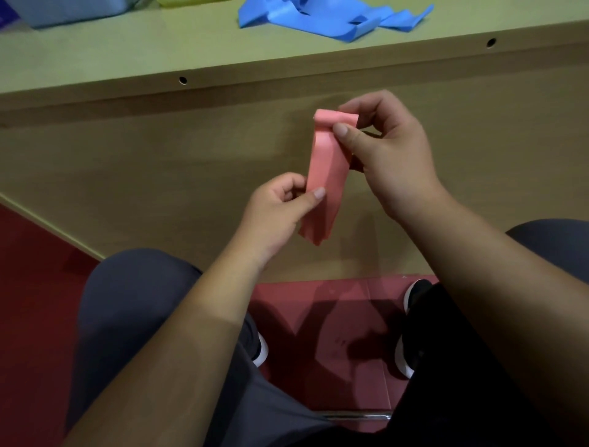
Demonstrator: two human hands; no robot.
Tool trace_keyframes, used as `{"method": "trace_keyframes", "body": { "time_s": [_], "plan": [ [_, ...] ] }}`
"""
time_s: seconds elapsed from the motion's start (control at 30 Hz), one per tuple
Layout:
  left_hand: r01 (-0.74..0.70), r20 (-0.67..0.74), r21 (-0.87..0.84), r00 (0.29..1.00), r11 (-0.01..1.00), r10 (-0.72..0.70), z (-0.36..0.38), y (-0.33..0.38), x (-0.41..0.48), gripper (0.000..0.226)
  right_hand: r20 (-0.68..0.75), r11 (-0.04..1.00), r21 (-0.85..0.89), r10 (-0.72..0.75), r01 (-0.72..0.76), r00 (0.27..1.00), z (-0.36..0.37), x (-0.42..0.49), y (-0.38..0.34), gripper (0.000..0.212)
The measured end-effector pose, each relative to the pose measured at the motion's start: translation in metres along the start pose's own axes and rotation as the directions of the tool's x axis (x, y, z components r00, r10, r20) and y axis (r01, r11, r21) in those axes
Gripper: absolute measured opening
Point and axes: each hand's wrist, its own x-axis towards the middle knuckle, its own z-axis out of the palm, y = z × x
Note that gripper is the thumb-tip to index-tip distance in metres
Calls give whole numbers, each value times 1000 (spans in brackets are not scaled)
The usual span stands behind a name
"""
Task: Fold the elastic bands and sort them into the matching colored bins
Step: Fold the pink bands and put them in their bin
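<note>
A pink elastic band (325,166) hangs folded in several layers in front of the table's side panel, below the tabletop edge. My right hand (392,159) pinches its folded upper end between thumb and fingers. My left hand (280,207) pinches the band lower down, thumb on its front face, with the loose ends dangling below. A blue elastic band (322,16) lies crumpled on the tabletop at the far centre-right. A blue bin (63,12) shows at the top left corner, mostly cut off.
The light wooden table (127,57) runs across the top, its edge drilled with two holes. A yellow item (178,2) peeks in at the top edge. My knees and shoes sit below over a red floor (334,319).
</note>
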Motion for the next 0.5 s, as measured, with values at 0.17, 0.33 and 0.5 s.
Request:
{"method": "trace_keyframes", "body": {
  "time_s": [0.17, 0.33, 0.5],
  "plan": [
    [46, 79, -49, 996, 998, -42, 3, 5, -6, 11, 6, 999, -13, -29, 29, 1000, -2, 1, 1, 17],
    [21, 147, -41, 989, 999, -15, 4, 11, -10, 9, 3, 998, -38, -57, 57, 998, -2, 2, 2, 17],
    [6, 152, -53, 988, 999, 2, 5, 16, -13, 18, 19, 996, -38, -76, 77, 997, -2, 1, 3, 17]
  ]
}}
